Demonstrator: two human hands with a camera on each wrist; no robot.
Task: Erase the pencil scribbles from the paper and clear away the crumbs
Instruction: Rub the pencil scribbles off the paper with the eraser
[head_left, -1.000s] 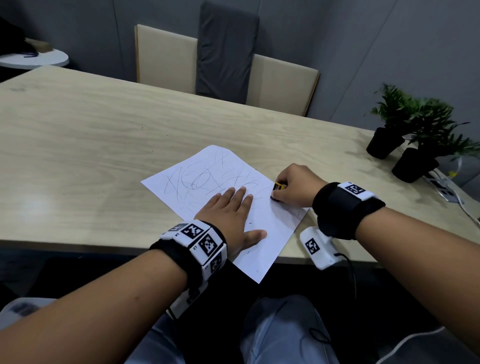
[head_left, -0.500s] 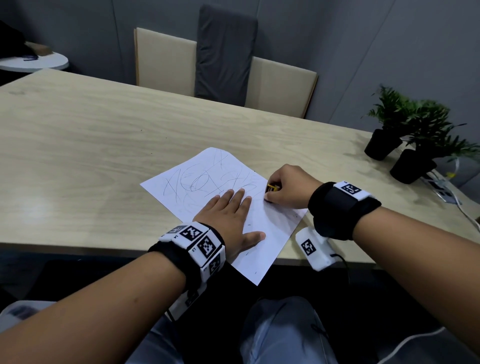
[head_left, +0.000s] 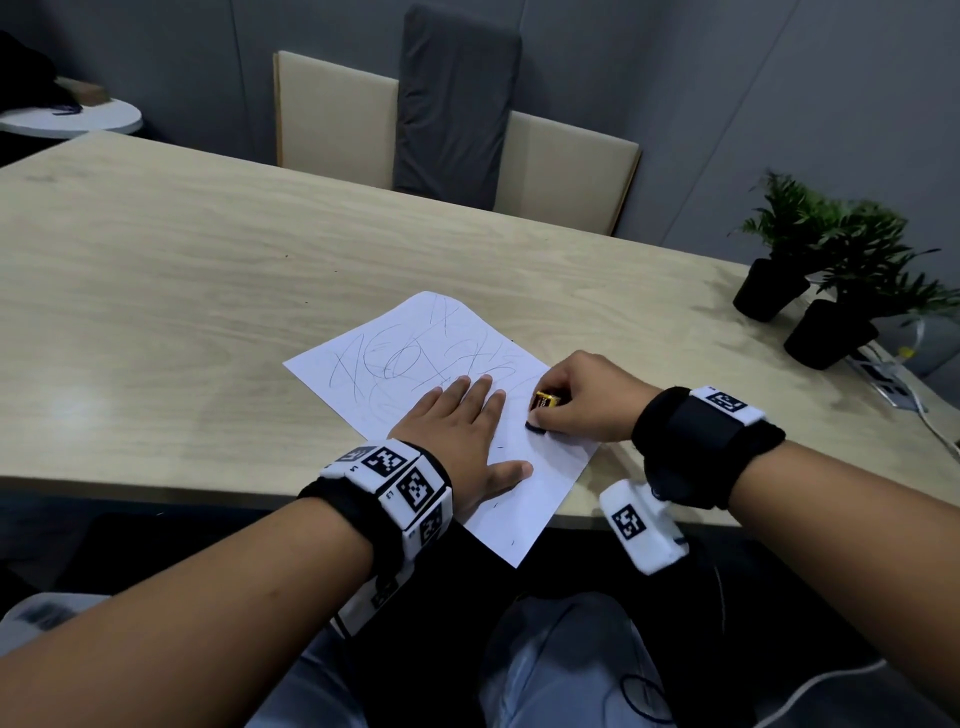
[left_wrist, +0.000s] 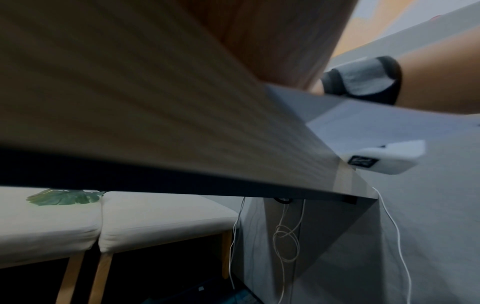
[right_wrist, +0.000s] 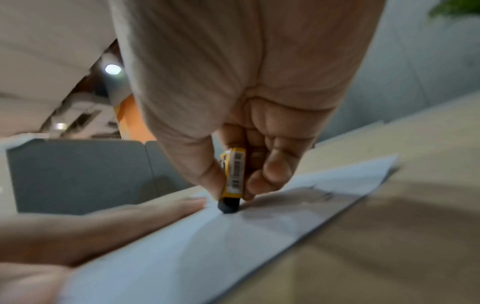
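A white sheet of paper (head_left: 410, 332) with pencil scribbles (head_left: 400, 361) lies on the wooden table (head_left: 182, 270), its near corner hanging over the front edge. My left hand (head_left: 462, 431) lies flat on the paper with straight fingers, pressing it down. My right hand (head_left: 576, 397) pinches a dark eraser in a yellow sleeve (head_left: 543, 408), its tip on the paper just right of my left fingers. In the right wrist view the eraser (right_wrist: 232, 183) stands nearly upright with its dark tip touching the sheet (right_wrist: 182, 242). A few small dark crumbs (head_left: 500, 447) lie near my left thumb.
Two potted plants (head_left: 810, 260) in black pots stand at the table's right end, next to cables and a power strip (head_left: 883, 374). A beige and grey chair (head_left: 452, 119) stands behind the table. The left wrist view shows mostly the table's front edge (left_wrist: 182, 144) from below.
My right hand has drawn the eraser toward me and to the left, from the paper's right edge to a spot beside my left fingers. The left hand stays flat.
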